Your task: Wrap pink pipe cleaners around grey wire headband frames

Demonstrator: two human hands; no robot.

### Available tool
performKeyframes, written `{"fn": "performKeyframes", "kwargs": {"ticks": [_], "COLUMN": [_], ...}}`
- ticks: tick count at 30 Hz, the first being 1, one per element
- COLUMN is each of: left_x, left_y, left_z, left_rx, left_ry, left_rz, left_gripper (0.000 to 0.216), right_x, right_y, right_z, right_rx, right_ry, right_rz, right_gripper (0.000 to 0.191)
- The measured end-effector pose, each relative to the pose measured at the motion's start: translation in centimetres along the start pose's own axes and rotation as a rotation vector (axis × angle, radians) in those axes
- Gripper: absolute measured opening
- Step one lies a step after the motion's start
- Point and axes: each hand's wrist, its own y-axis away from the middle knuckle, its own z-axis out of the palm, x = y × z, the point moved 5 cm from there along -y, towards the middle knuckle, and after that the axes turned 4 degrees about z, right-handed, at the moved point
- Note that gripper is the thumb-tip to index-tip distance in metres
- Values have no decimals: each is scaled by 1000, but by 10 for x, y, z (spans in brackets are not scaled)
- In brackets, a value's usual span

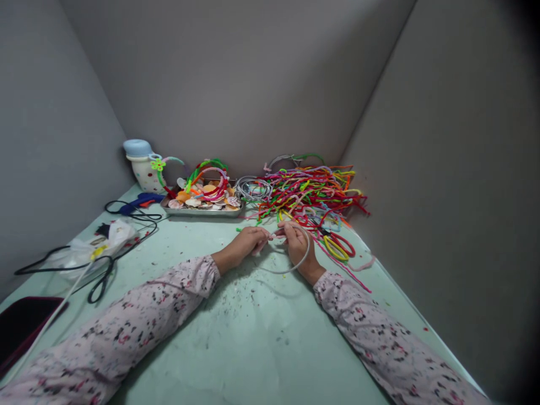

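My right hand [298, 247] is closed around a thin grey headband-like hoop [304, 260], which curves down in front of its wrist. Close by on the left, my left hand [250, 242] pinches its fingers together at the hoop's end; a small pale piece shows at the fingertips, too small to name. Both hands are just above the pale green table [253, 337]. Right behind them spreads a heap of colourful pipe cleaners [307, 191]. Scissors with red and yellow handles [336, 247] lie beside my right hand.
A metal tray [202, 212] of seashells [208, 191] bears hoops wrapped in colours. Grey wire hoops [253, 188] lie beside it. A lidded cup [143, 166] stands at the back left. Black cable [101, 281], a plastic bag [97, 244] and a dark phone-like slab [25, 326] occupy the left.
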Motion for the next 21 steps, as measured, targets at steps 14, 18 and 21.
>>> {"fn": "performKeyframes", "kwargs": {"ticks": [14, 18, 21], "left_x": [-9, -11, -11], "left_y": [-4, -4, -4], "left_z": [-3, -1, -1], "left_rx": [-55, -68, -78], "left_ry": [123, 131, 117], "left_rz": [-57, -80, -82], "left_gripper": [14, 13, 12], "right_x": [-3, -1, 0], "right_y": [2, 2, 2], "right_z": [3, 2, 1], "right_rx": [-47, -61, -73], "right_ry": [-113, -143, -165], "right_rz": [-6, 12, 17], "right_gripper": [32, 32, 34]}}
